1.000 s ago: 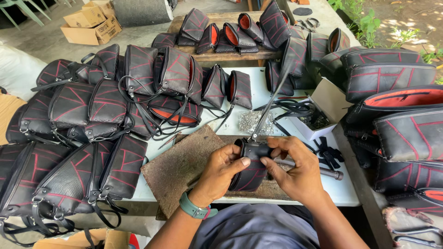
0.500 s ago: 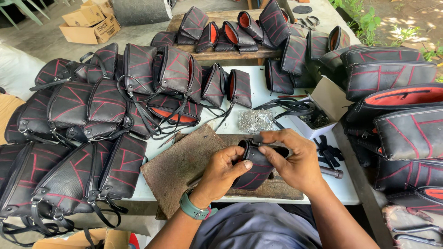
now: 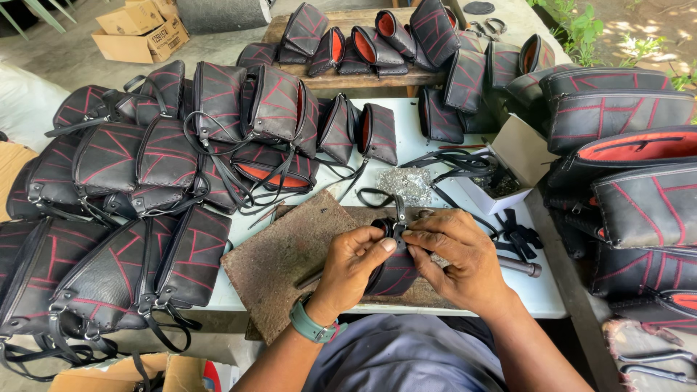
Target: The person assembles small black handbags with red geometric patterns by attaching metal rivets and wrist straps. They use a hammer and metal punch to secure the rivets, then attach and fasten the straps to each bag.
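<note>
Everywhere, black bags with red stitching: heaped across the left of the white table, stacked along the right edge, lined up on the wooden bench at the far end. Beyond those, two cardboard boxes on the ground at top left. Nearer, a worn brown board lying flat on the table in front of the body. Further right, a small open white box, with loose black straps beside it. Just past the board, a glinting heap of small metal bits. Close to the right wrist, a metal tool handle resting on the tabletop. Over the board, a small black pouch gripped between both hands. Left hand, with a green watch at the wrist, closed around the pouch's side, thumb pressing on its top. Right hand curled over the other side, fingertips pinching at the pouch's top edge, where a black strap loop rises.
</note>
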